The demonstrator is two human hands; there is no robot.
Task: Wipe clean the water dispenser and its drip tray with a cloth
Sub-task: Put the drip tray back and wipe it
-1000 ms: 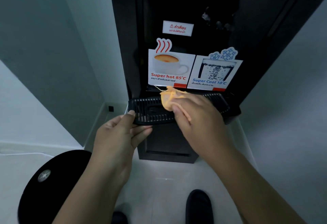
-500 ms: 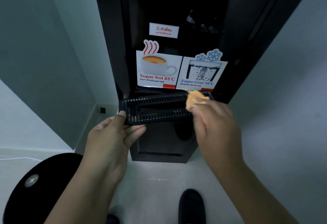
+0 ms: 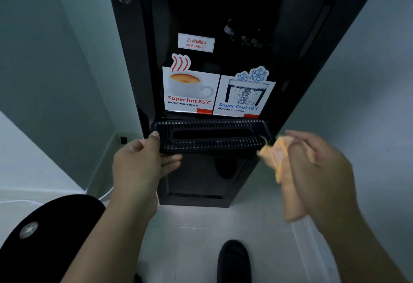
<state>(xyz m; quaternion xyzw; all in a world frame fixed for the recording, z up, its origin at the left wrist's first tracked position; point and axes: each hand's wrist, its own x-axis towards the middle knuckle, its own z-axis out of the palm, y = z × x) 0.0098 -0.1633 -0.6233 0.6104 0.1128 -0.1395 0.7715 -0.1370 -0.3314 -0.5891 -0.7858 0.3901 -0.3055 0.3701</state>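
A tall black water dispenser [image 3: 245, 26] stands in front of me, with hot and cold stickers on its front. Its black slotted drip tray [image 3: 210, 136] juts out below them. My left hand [image 3: 143, 162] grips the tray's left front corner, thumb on top and fingers underneath. My right hand [image 3: 319, 171] is shut on an orange cloth [image 3: 279, 155], held just off the tray's right end. The cloth hangs down below the hand and looks blurred.
Pale walls close in on both sides of the dispenser. A round black object [image 3: 44, 238] with a silver centre sits at the lower left. A dark slipper [image 3: 234, 260] rests on the light tiled floor below the dispenser.
My right hand has carried the cloth from the middle of the tray to beyond its right end, and off the grille. The left hand keeps its grip on the tray.
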